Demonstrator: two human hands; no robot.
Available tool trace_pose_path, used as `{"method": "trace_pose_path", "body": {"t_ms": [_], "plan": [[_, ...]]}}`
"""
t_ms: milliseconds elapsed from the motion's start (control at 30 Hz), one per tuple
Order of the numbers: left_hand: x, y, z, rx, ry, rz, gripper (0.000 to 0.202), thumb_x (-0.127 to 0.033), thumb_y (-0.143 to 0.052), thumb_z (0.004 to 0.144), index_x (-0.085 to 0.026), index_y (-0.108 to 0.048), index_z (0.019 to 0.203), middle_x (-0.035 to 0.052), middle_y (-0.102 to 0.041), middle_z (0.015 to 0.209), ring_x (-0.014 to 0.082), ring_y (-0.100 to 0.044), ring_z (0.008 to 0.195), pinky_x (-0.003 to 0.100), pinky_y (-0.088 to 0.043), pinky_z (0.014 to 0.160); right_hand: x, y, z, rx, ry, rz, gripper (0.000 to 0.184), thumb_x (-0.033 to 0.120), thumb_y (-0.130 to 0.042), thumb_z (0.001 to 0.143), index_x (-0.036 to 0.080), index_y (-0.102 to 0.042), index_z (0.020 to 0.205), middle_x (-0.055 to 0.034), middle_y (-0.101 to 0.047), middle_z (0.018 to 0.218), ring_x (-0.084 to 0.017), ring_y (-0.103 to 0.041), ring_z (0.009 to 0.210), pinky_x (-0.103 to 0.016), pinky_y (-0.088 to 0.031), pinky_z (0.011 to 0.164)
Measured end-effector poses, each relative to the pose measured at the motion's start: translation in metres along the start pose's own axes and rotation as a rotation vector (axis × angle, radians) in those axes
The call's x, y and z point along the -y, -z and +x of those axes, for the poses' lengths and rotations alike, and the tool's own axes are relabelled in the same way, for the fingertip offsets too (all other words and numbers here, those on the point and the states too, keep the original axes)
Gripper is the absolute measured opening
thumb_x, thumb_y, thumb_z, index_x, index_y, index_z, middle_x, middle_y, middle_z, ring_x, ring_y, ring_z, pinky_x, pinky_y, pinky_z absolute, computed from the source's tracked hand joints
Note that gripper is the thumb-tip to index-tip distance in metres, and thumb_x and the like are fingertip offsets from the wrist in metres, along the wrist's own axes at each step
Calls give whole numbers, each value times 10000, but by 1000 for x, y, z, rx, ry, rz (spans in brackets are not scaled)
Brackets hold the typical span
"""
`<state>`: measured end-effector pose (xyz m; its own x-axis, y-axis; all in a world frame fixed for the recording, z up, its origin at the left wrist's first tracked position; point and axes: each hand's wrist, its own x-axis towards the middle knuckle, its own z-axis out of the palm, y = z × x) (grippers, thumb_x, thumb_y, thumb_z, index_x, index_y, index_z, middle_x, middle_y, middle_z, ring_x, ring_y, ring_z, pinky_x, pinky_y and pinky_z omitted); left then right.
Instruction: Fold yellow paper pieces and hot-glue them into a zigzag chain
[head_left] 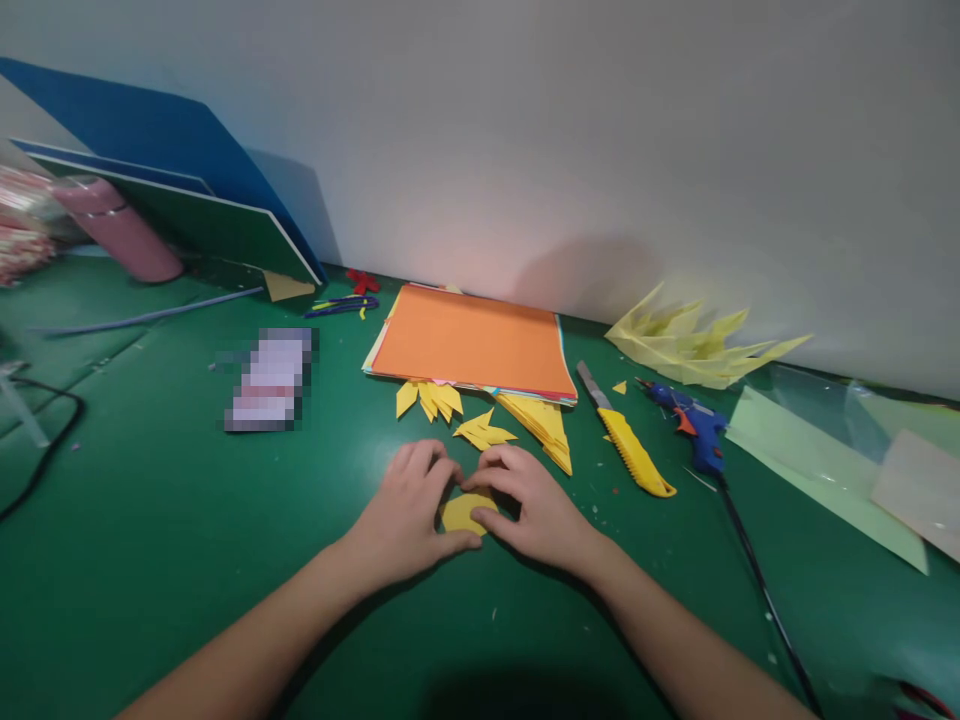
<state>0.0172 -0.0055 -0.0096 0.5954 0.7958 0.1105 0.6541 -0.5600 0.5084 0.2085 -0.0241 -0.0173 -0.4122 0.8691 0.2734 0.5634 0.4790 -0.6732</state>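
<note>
A small rounded piece of yellow paper (466, 513) lies on the green tabletop between my two hands. My left hand (409, 508) curves round its left side, thumb at the near edge and fingers at the far edge. My right hand (529, 505) grips the right side, with its thumb resting on top of the paper. Just beyond my fingers are several pointed yellow paper cutouts (485, 431), another cluster of yellow petal shapes (431, 400) and a stack of yellow paper triangles (544, 425).
A sheaf topped with orange paper (476, 340) lies by the wall. To the right are a yellow utility knife (630, 440), blade exposed, a blue glue gun (697, 430) with cord, and a spiky pale-yellow paper piece (697, 345). Leftward are a pink bottle (124, 230) and leaning boards (217, 225).
</note>
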Motion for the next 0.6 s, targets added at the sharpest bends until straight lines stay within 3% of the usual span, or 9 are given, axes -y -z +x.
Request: {"method": "trace_pose_path", "body": {"t_ms": [100,267,400,433,500,600], "plan": [[-1,0,0,14,38,15,324,-390,-732,715,-174,-550,874,59,-502,985,243,-474,911,401,-443,797,1,2,1,26,-13,-8,140,166,-674,755,199,-631,884,-59,-587,954,-218,-543,911,-373,-453,802],[1,1,5,18,8,-52,170,-290,-676,786,-180,-549,813,34,-557,912,217,-504,864,352,-409,754,1,-3,2,-3,7,-12,87,174,-590,836,197,-560,757,-29,-601,810,-183,-533,774,-316,-432,695],[6,0,8,-49,56,-190,96,-123,-574,804,-187,-516,761,-13,-565,739,166,-515,714,283,-392,655,-2,-8,0,-153,-75,108,33,234,-566,850,207,-578,866,-12,-605,734,-150,-535,636,-266,-440,592],[7,0,9,-73,72,-219,116,-93,-557,791,-187,-506,746,-19,-554,716,157,-510,685,270,-390,635,-2,-9,0,-202,-108,139,92,238,-572,840,208,-584,926,-14,-614,752,-143,-536,612,-258,-445,571],[8,0,9,-123,63,-248,142,-58,-540,767,-187,-497,725,-16,-548,728,155,-517,700,267,-402,648,-3,-9,-1,-263,-130,166,158,227,-575,827,213,-596,983,-17,-625,772,-137,-539,588,-254,-457,554],[8,0,8,-187,12,-266,168,-20,-521,730,-185,-498,708,15,-563,863,174,-546,843,297,-430,742,-3,-8,0,-286,-32,151,94,176,-555,835,221,-635,854,-27,-626,778,-157,-589,689,-274,-487,629]]}}
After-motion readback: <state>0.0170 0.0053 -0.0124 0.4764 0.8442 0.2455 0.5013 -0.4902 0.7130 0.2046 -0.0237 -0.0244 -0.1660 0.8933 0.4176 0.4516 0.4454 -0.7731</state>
